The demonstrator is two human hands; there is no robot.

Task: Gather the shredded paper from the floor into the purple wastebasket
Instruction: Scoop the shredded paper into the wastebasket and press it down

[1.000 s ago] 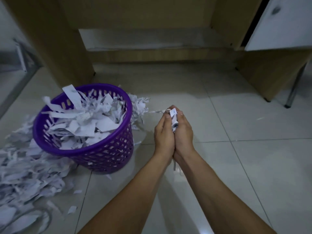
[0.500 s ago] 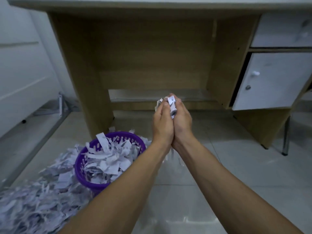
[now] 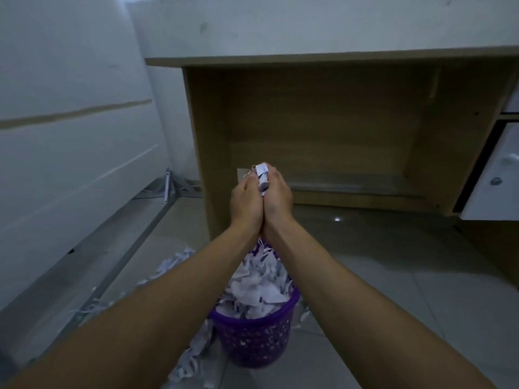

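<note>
Above the basket (image 3: 254,336), at the centre of the view, the left hand (image 3: 247,203) and right hand (image 3: 278,202) are pressed together palm to palm, fingers curled over a wad (image 3: 262,178) of shredded paper that pokes out at their 12 o'clock tips. Both hands grip the same bundle, each closing one side of it, probably because loose strips would slip out of a single hand; squeezing from both sides packs them into something that can be carried and dropped in one go. A few strips dangle below the wrists at 6 o'clock, just over the heap. The purple basket stands on the tiled floor (image 3: 393,290) at 6 o'clock from the hands, between the two forearms, already filled above its rim with paper (image 3: 255,287), so it looks as though anything added will have to be set on top or pushed down to stay in. More shreds (image 3: 174,262) still lie on the floor at 9 o'clock from the basket and trail on toward 7 o'clock beside its base, so the gathering seems only partly done. A wooden desk (image 3: 323,122) fills the view at 12 o'clock, with a white cabinet door (image 3: 497,175) at 3 o'clock. The hands sit nearly over the basket's mouth, which suits a straight release; the likely risk is strips spilling off the heaped top.
</note>
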